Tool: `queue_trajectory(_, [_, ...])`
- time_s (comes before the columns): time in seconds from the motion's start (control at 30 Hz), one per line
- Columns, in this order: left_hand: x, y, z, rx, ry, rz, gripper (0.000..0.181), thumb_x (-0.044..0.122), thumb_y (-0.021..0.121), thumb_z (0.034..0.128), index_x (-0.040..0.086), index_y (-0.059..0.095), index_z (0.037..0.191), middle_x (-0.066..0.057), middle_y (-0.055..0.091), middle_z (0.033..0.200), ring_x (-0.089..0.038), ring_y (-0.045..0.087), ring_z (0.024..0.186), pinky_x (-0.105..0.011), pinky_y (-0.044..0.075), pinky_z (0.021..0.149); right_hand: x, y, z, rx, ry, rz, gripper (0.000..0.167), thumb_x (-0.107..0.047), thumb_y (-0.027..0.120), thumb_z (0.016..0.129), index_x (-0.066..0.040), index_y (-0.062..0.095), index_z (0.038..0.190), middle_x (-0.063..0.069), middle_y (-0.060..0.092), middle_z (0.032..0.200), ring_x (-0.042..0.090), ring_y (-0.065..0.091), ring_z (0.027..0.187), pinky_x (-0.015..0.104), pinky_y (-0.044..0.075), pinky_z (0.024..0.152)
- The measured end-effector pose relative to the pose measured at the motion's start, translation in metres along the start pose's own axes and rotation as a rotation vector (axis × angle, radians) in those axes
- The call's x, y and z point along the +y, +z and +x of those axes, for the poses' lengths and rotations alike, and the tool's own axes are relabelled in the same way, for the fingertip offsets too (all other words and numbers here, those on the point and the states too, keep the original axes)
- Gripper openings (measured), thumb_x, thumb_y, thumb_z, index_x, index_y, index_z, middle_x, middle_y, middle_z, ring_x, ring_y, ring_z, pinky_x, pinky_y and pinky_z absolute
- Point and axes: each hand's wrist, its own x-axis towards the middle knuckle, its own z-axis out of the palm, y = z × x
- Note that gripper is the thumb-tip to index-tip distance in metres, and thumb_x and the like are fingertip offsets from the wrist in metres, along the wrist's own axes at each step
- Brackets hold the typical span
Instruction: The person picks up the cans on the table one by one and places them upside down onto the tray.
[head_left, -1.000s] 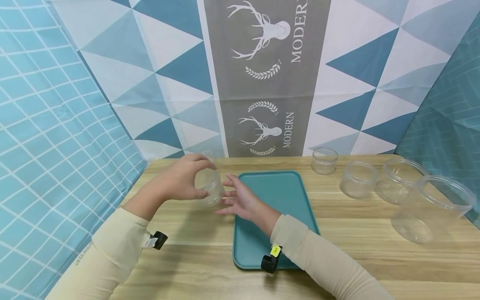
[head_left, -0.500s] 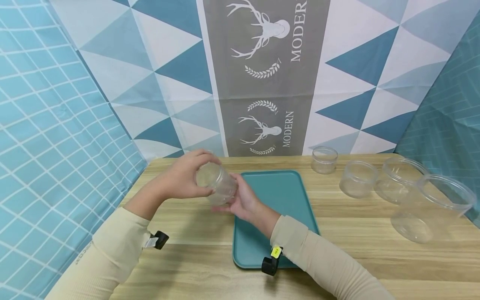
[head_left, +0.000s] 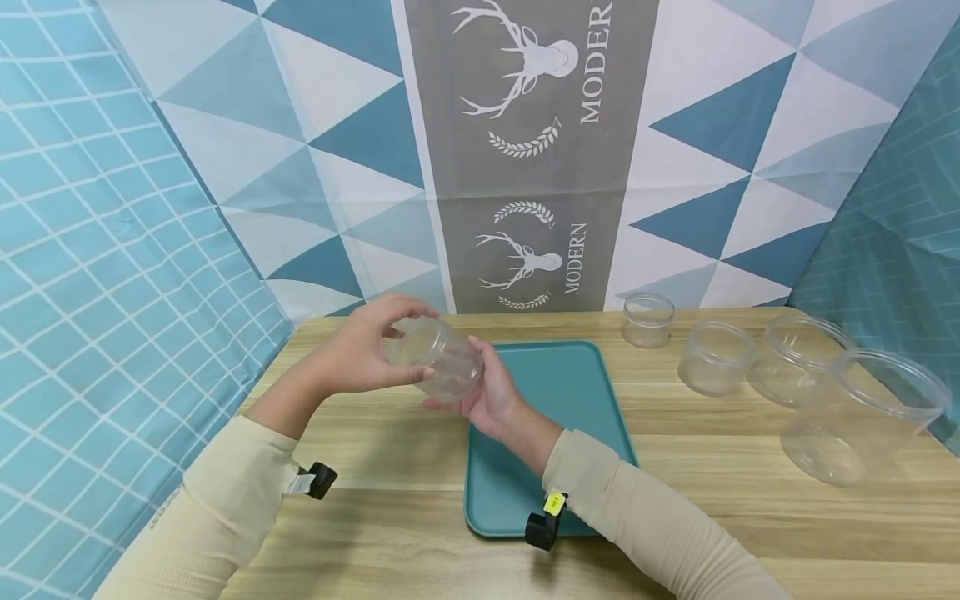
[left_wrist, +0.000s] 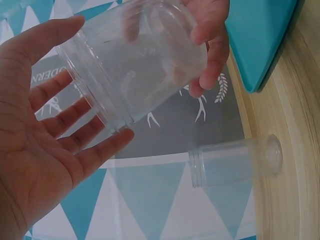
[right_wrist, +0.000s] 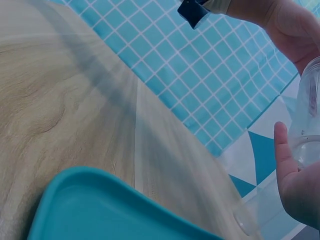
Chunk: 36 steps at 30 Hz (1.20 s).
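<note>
A clear jar (head_left: 442,358) is held tilted above the table, left of the tray. The left hand (head_left: 360,346) grips its threaded mouth end, thumb on one side and fingers on the other, as the left wrist view shows. The right hand (head_left: 491,396) supports the base end of the jar (left_wrist: 145,60), its fingers curled round it. In the right wrist view part of the jar (right_wrist: 310,110) shows at the right edge, above the right hand (right_wrist: 302,192). The jar looks see-through, with nothing visible inside.
A teal tray (head_left: 555,417) lies mid-table under the right forearm. Another slim clear jar (left_wrist: 235,160) stands behind the hands by the back cloth. Several clear containers stand at the right, among them a small one (head_left: 648,321) and a large one (head_left: 855,425).
The jar has moved right and tilted further between the hands. The right hand, earlier spread beside it with fingers apart, has closed on its base. The left hand keeps its grip.
</note>
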Motion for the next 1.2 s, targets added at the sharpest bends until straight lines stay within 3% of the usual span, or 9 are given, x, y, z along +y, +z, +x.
queue_trajectory(0.37, [0.002, 0.002, -0.001, -0.004, -0.029, 0.024, 0.076, 0.028, 0.089, 0.0684, 0.008, 0.055, 0.133, -0.009, 0.053, 0.133, -0.029, 0.050, 0.118, -0.054, 0.051, 0.088, -0.007, -0.004, -0.001, 0.037, -0.031, -0.002, 0.046, -0.043, 0.033, 0.099, -0.014, 0.049, 0.131, 0.008, 0.061, 0.117, 0.023, 0.066, 0.088, 0.040, 0.057, 0.068])
queue_trajectory(0.77, [0.001, 0.002, -0.001, -0.056, -0.130, 0.037, 0.097, 0.021, 0.090, 0.0685, 0.009, 0.036, 0.149, -0.013, 0.043, 0.144, -0.037, 0.050, 0.123, -0.056, 0.049, 0.093, -0.021, -0.013, -0.007, 0.096, -0.055, -0.037, 0.049, -0.045, 0.039, 0.097, -0.015, 0.045, 0.135, 0.011, 0.051, 0.127, 0.027, 0.057, 0.102, 0.040, 0.057, 0.069])
queue_trajectory(0.97, [-0.002, 0.006, -0.002, -0.087, -0.191, 0.074, 0.096, 0.020, 0.086, 0.0737, 0.008, 0.031, 0.151, -0.014, 0.040, 0.147, -0.037, 0.048, 0.125, -0.057, 0.046, 0.095, -0.031, -0.022, -0.012, 0.109, -0.073, -0.056, 0.048, -0.045, 0.039, 0.096, -0.016, 0.045, 0.134, 0.013, 0.050, 0.130, 0.029, 0.056, 0.106, 0.041, 0.056, 0.068])
queue_trajectory(1.2, [-0.004, 0.013, -0.002, -0.096, -0.193, 0.087, 0.088, 0.020, 0.086, 0.0741, 0.002, 0.038, 0.146, -0.017, 0.044, 0.141, -0.034, 0.050, 0.122, -0.052, 0.050, 0.091, -0.040, -0.035, -0.018, 0.132, -0.079, -0.089, 0.044, -0.043, 0.039, 0.096, -0.016, 0.047, 0.130, 0.013, 0.050, 0.130, 0.029, 0.056, 0.107, 0.042, 0.056, 0.069])
